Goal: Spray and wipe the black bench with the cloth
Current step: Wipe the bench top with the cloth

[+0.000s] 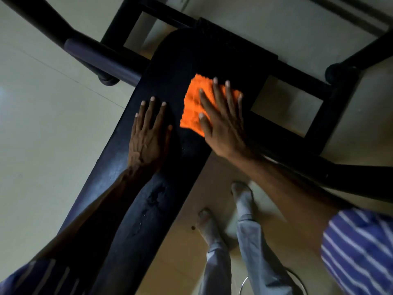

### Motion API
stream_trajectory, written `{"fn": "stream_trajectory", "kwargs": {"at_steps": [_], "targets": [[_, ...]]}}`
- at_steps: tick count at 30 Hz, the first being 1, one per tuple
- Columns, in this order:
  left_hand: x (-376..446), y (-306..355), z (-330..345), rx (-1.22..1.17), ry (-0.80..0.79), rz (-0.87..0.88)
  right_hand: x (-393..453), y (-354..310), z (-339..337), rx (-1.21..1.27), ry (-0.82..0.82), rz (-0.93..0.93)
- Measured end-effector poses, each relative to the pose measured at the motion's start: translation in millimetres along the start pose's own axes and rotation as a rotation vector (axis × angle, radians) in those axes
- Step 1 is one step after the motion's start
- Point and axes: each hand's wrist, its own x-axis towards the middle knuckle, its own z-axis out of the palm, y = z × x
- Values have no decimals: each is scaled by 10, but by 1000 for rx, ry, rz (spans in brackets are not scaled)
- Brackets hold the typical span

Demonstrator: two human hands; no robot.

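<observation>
Orange cloth [194,105] flat on black counter [170,67], pinned under right hand [223,122], fingers straight and spread. At nine o'clock of cloth, left hand [148,133] flat on counter, fingers straight, holding nothing.

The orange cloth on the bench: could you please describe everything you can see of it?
The orange cloth is bright, nubby-textured fabric, apparently folded into a rough rectangle. It lies flat on the black bench pad near its rounded far end. The right hand presses on it with straight, spread fingers, covering its right side. The left hand rests beside it, apart.
</observation>
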Motion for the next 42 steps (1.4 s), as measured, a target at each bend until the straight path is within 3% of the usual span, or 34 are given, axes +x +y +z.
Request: {"fn": "stream_trajectory", "kwargs": {"at_steps": [4,8,11,13,15,17,22,24,26,28,30,34,36,42], "targets": [[-338,-8,-7,-27,15,-102,39,-152,57,-11,54,45],[-683,25,-27,-33,4,-182,-574,-163,45,-24,-102,-284],[-891,38,-1,-28,-11,-227,-359,144,-7,-117,-124,-482],[-1018,83,24,-18,-6,-236,-104,227,13,-113,-46,-384],[-1145,159,55,12,-5,-245,-31,82,47,-64,28,-172],[-1261,254,81,36,-12,-253,-208,-149,96,-29,28,-124],[-1479,409,136,54,-18,-313,-524,72,58,-115,-195,-717],[-1548,433,152,58,-15,-339,-298,171,21,-143,-198,-808],[-1617,452,170,62,-6,-364,-76,117,7,-116,-135,-657],[-1696,471,189,52,15,-399,-58,-135,16,-71,-67,-378],[-1780,501,204,38,36,-452,-298,-394,60,-41,-67,-320],[-1941,529,212,11,68,-549,-764,-286,71,-58,-278,-801],[-2019,513,227,15,76,-561,-592,-144,60,-93,-305,-931],[-2154,483,249,15,72,-563,-181,-169,-5,-125,-337,-954]]}}
